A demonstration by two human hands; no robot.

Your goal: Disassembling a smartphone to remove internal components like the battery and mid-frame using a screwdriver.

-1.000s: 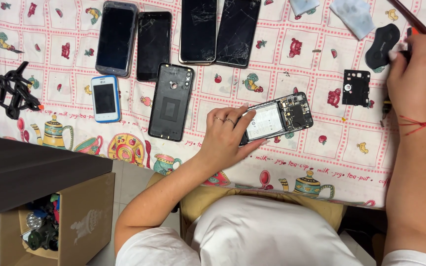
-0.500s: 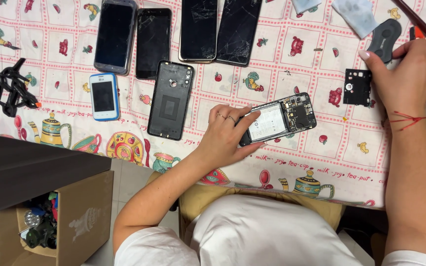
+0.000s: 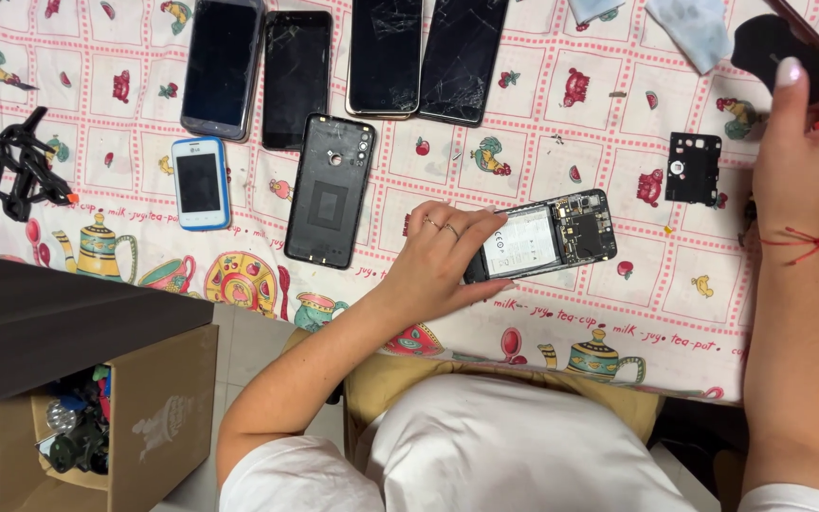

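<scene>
Two hands at work over a tabletop (image 3: 618,313) w/ a patterned cloth, pink grid and teapot prints. We see the left hand (image 3: 443,261) at frame center, lying on the lower-left end of an opened phone (image 3: 547,237), thumb and fingers closed around its edges, rings on two fingers. Opened phone lies tilted, back off, white battery and dark circuit board showing, just right of center. Right hand (image 3: 798,142) is at upper right, fingers curled around a black flat piece (image 3: 774,43) w/ a thin reddish tool (image 3: 803,24) above it; red string at the wrist. Exact grip there we can't tell, partly cut by the frame edge.

Left of the opened phone, a black back cover (image 3: 331,190) lies inner side up. Small white-and-blue phone (image 3: 199,183) further left. Along the top edge, four dark phones in a row (image 3: 353,57), the two on the right w/ cracked glass. Small black square frame part (image 3: 694,168) sits between the hands, right of center. Black tangled clip thing (image 3: 19,163) at far left. Lower left, off the tabletop, a cardboard box (image 3: 158,417) w/ mixed bits inside.
</scene>
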